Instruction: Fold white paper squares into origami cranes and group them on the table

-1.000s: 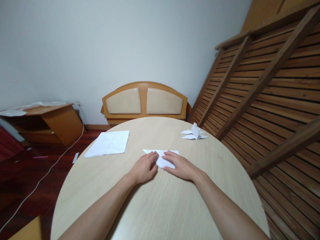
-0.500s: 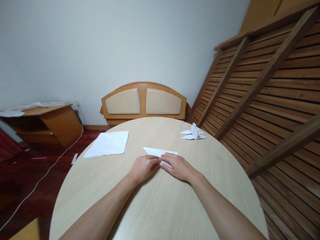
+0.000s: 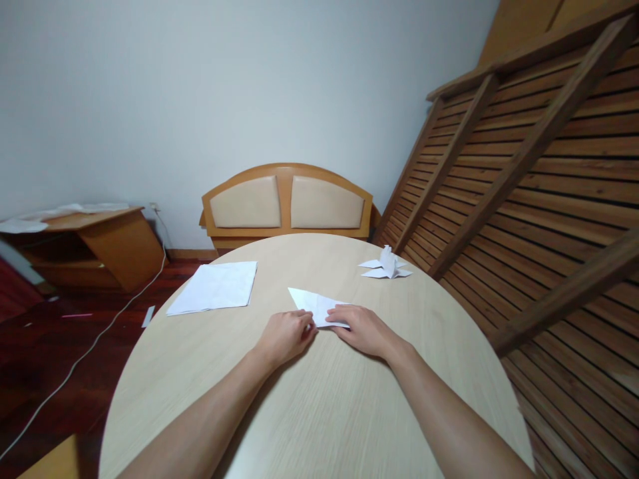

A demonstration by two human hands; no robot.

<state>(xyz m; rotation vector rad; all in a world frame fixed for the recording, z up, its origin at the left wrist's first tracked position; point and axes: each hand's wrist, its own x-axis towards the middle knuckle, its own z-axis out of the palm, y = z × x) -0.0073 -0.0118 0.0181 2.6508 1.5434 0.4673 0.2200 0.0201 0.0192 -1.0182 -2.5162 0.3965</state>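
A folded sheet of white paper (image 3: 320,309) lies on the pale round table (image 3: 319,392), its pointed corner aimed to the far left. My left hand (image 3: 290,334) is closed at its near left edge, fingers bent and pinching the paper there. On the right side of the same paper rests my right hand (image 3: 363,328), with fingers wrapped over the edge and the thumb at the near side. The right end of the paper is hidden under that hand.
To the left lies a stack of white paper sheets (image 3: 214,287). Folded paper figures (image 3: 387,265) stand at the far right of the table. Beyond are a headboard (image 3: 286,170), a leaning slatted wooden frame (image 3: 529,179) and a low cabinet (image 3: 117,249).
My right hand has slid to the right, away from my left hand, baring more of the folded paper's middle. The paper's pointed corner has shifted slightly up and right.
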